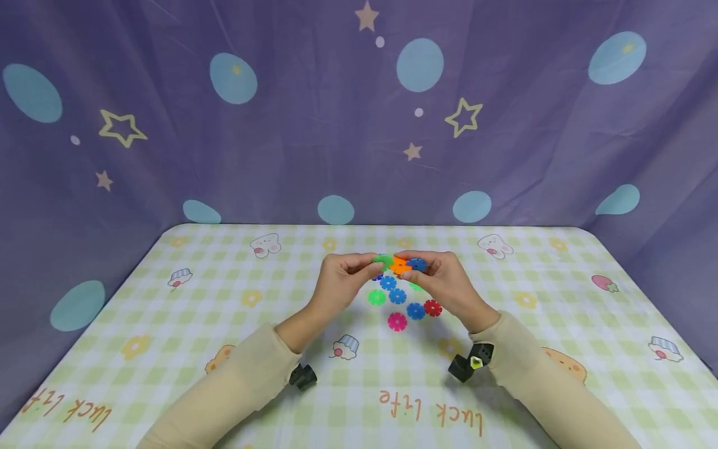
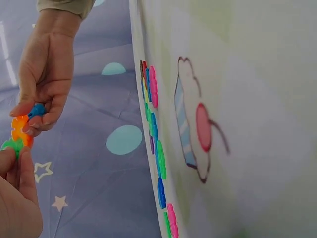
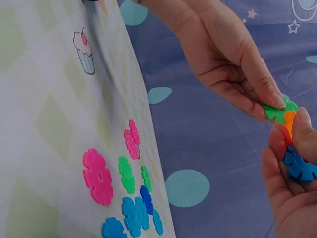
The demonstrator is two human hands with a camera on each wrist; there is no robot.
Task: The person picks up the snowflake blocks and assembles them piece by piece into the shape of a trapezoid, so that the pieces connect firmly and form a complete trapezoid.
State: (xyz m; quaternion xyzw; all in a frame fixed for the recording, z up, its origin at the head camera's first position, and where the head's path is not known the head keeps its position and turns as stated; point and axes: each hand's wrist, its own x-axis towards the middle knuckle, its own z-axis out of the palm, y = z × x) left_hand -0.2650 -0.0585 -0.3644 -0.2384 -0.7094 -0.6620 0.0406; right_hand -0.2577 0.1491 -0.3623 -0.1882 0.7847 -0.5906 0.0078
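Observation:
Above the table, my left hand (image 1: 338, 280) pinches a green notched snowflake disc (image 3: 277, 113) between thumb and fingertips. My right hand (image 1: 451, 284) pinches an orange snowflake disc (image 1: 401, 266), thumb on its near face. A blue snowflake disc (image 3: 300, 163) sits beside the orange one, partly covered by the right palm and fingers. Green, orange and blue form a row, the green and orange edges meeting between the two hands. In the left wrist view the orange disc (image 2: 21, 130) stands between the green disc (image 2: 14, 145) and the blue one (image 2: 36, 110).
Loose snowflake discs lie on the checked tablecloth (image 1: 224, 312) below the hands, among them a pink one (image 1: 397, 322), a red one (image 1: 433, 307), a green one (image 1: 377, 297) and several blue ones (image 1: 416, 311). A purple patterned curtain (image 1: 348, 137) hangs behind the table.

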